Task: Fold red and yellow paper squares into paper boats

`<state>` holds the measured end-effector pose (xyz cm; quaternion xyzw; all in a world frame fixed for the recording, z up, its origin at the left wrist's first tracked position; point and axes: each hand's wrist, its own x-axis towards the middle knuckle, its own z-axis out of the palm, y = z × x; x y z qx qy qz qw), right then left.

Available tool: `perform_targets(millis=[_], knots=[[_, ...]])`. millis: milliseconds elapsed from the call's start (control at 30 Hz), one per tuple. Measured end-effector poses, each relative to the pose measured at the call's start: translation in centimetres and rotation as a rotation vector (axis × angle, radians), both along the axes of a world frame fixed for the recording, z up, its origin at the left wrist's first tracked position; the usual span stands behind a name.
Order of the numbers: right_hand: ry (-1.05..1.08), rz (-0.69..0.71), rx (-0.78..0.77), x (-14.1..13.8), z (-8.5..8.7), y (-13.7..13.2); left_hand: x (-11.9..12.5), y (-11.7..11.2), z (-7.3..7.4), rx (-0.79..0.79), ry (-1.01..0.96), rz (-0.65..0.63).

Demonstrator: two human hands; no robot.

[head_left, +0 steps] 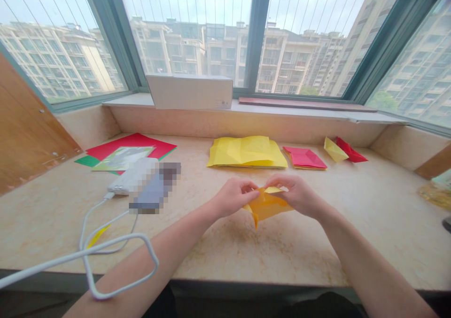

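Between my hands is a partly folded sheet of yellow paper (273, 206), held up a little above the counter. My left hand (237, 195) pinches its left upper edge between thumb and fingers. On the other side, my right hand (298, 193) grips the right upper edge the same way. A pointed flap of the paper hangs down toward the counter. Just beyond my hands lies a stack of creased yellow paper (246, 151). To its right is a folded red paper square (306, 158), with yellow paper under it.
A yellow paper boat (334, 150) and a red paper boat (350, 150) sit at the back right. On the left are red paper sheets (162, 144), a white power bank (132, 177), a blurred-out device (155, 191) and a white cable (116, 240) crossing over my left forearm. A white box (190, 92) stands on the sill.
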<state>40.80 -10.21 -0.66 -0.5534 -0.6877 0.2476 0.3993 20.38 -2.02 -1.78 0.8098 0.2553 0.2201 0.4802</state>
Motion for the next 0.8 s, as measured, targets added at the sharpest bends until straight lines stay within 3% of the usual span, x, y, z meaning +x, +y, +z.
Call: perform_targets(millis=[233,400,800], knots=[[0.013,-0.103,0.061,-0.3,-0.5,0.3,0.0,-0.2,0.1,-0.166,-0.084,-0.042],[-0.009,-0.17,0.125,-0.8,-0.9,0.3,0.0,-0.5,0.3,-0.146,-0.097,-0.068],[-0.05,-0.182,0.28,-2.1,-1.6,0.2,0.4,-0.9,0.2,-0.139,-0.137,0.019]])
